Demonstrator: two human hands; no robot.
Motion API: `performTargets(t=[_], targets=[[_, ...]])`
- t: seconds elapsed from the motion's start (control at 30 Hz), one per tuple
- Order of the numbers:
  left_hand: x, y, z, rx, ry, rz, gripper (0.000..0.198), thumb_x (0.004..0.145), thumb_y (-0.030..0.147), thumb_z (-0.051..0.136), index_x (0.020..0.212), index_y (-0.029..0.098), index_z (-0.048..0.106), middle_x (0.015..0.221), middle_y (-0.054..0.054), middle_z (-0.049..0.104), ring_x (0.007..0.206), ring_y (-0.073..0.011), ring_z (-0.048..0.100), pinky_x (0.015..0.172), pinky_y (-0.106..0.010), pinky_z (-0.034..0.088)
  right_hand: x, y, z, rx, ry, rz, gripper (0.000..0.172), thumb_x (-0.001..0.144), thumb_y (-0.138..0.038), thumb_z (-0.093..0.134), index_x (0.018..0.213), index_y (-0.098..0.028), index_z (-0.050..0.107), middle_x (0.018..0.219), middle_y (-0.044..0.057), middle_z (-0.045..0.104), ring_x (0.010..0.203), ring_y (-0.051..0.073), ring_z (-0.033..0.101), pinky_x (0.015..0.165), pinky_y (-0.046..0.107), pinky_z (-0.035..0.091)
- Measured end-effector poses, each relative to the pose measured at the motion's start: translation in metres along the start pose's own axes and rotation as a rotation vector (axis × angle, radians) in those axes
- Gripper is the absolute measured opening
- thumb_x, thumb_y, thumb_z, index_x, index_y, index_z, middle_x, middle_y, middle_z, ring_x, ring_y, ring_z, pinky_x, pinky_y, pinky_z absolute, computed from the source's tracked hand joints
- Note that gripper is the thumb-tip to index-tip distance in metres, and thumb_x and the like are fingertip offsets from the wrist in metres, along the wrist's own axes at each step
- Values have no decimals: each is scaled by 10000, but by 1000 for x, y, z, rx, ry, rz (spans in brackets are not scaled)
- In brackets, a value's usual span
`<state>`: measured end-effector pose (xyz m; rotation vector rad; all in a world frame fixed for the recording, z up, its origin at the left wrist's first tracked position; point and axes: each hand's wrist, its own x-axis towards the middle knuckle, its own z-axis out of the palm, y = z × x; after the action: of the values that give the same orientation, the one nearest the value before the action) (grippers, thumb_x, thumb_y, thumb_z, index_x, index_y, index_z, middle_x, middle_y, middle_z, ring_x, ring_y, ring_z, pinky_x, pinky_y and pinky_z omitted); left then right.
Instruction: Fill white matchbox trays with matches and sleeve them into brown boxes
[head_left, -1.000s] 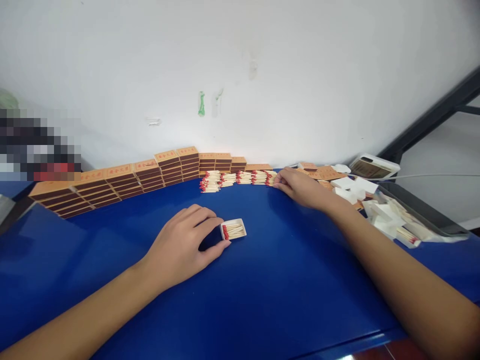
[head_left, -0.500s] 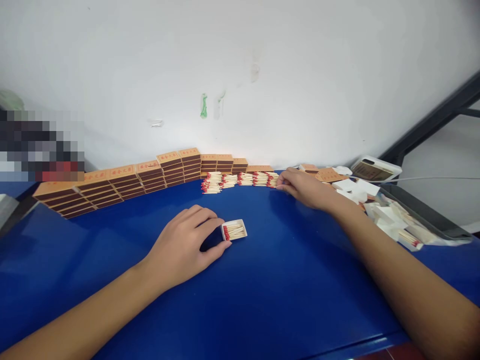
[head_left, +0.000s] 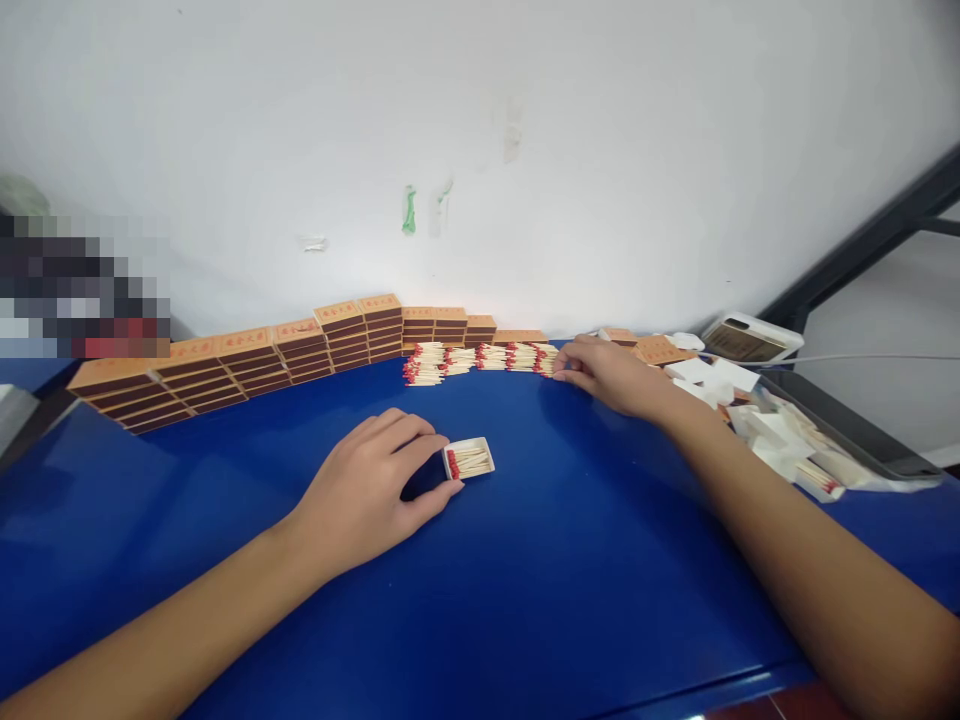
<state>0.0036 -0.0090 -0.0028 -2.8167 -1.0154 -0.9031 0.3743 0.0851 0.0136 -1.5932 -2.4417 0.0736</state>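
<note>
My left hand rests on the blue table, thumb and fingers holding the left end of a small white matchbox tray that has red-tipped matches in it. My right hand reaches to the far side of the table and its fingertips pinch at the right end of a row of loose red-tipped matches. What the right fingers hold is too small to make out.
Stacks of orange matchboxes line the wall from left to centre. At the right lie empty white trays and orange sleeves, a phone with a cable, and a dark tray. A white wall stands behind.
Almost nothing differs. My right hand has shifted very slightly at the end of the match row; my left hand stays on the tray.
</note>
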Motion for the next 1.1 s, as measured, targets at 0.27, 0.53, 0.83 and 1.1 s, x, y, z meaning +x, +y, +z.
performTargets(t=[0.27, 0.53, 0.83, 1.1], targets=[[1, 1, 0, -4, 9, 3, 265, 991, 364, 711, 1147, 152, 740, 1097, -101, 754, 985, -255, 700, 864, -437, 609, 1, -5, 0, 24, -15, 48, 153, 1000, -301, 557, 941, -214, 667, 934, 93, 648, 842, 248, 614, 758, 340, 444], [0, 0, 0, 7, 8, -10, 260, 989, 362, 714, 1160, 166, 729, 1110, -100, 756, 994, -258, 697, 875, -434, 602, -1, -25, -5, 107, 18, -20, 199, 1015, -334, 536, 875, -216, 616, 861, 80, 646, 759, 228, 584, 698, 342, 438], [1, 1, 0, 19, 45, -10, 225, 982, 343, 721, 1114, 160, 728, 1080, -99, 754, 963, -255, 694, 857, -428, 592, -34, -148, 1, 206, 85, -350, 132, 1093, -272, 507, 1043, -217, 617, 1049, 83, 663, 859, 199, 644, 716, 327, 499], [2, 0, 0, 22, 50, 5, 228, 988, 340, 715, 1116, 151, 721, 1082, -103, 748, 966, -256, 685, 853, -431, 592, -29, -156, 19, -89, 129, -413, 170, 1087, -192, 480, 1008, -175, 629, 1014, 106, 671, 833, 209, 629, 615, 319, 450]])
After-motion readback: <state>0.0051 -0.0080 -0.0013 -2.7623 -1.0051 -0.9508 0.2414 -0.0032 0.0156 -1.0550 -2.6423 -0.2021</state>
